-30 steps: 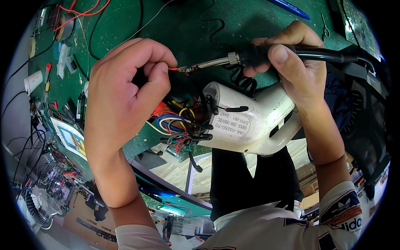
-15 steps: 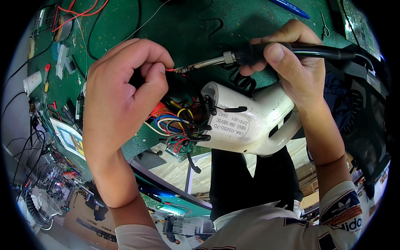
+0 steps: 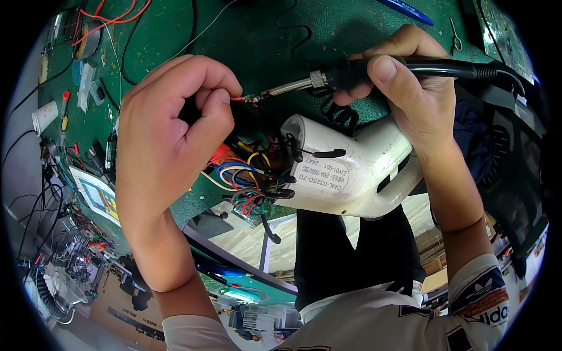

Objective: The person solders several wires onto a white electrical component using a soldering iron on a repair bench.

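My right hand (image 3: 413,82) grips a soldering iron (image 3: 348,76) by its black handle, the metal barrel pointing left. The iron's tip meets the bare end of a red wire (image 3: 237,99), which my left hand (image 3: 175,123) pinches between thumb and forefinger. Below the iron lies a white plastic housing (image 3: 345,158) with a curved handle and printing on its side; my right wrist is close against it. Out of its open left end spills a bundle of coloured wires (image 3: 243,169), several with black sleeved ends. The wire's far end is hidden behind my left hand.
A green work mat (image 3: 246,35) covers the bench. At the left stand a paper cup (image 3: 44,117), a red-handled screwdriver (image 3: 65,102) and a printed sheet (image 3: 96,193). A blue pen-like tool (image 3: 407,10) lies at the back, a circuit board (image 3: 506,41) at the far right.
Both hands, with the iron and the red wire, have shifted very slightly left. The iron's tip stays on the wire end.
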A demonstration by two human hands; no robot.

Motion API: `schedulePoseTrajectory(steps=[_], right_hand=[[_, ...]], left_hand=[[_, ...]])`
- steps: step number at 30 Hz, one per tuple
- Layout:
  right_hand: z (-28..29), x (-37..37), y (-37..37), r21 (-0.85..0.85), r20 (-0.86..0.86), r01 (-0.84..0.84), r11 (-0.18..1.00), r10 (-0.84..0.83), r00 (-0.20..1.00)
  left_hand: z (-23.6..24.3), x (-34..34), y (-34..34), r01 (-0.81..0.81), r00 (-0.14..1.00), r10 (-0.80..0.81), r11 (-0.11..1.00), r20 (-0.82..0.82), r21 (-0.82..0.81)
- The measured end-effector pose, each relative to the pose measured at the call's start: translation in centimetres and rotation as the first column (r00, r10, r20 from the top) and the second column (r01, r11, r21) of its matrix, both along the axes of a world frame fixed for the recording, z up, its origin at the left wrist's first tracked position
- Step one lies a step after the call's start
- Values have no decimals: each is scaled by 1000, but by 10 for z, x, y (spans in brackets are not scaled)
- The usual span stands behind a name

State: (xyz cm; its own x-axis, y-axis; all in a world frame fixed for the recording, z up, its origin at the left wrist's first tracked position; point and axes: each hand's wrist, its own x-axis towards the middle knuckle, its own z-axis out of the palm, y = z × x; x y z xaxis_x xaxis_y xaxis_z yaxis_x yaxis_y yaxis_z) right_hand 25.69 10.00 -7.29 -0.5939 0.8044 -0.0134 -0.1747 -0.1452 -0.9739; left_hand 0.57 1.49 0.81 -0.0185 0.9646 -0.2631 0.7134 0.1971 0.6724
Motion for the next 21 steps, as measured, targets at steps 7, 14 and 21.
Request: schedulePoseTrajectory(steps=[7,14,21], right_hand=[[2,-1,1,3,24,-10,1000,10,1000],[6,-7,-2,-8,25,32,999,-32,999],[4,-7,0,32,5,20,999,-20,1000]], left_hand=[[0,0,0,-2,1000,2,1000,1,5],[1,0,0,-7,1000,7,1000,-5,7],[0,0,0,-17,1000,17,1000,7,4]])
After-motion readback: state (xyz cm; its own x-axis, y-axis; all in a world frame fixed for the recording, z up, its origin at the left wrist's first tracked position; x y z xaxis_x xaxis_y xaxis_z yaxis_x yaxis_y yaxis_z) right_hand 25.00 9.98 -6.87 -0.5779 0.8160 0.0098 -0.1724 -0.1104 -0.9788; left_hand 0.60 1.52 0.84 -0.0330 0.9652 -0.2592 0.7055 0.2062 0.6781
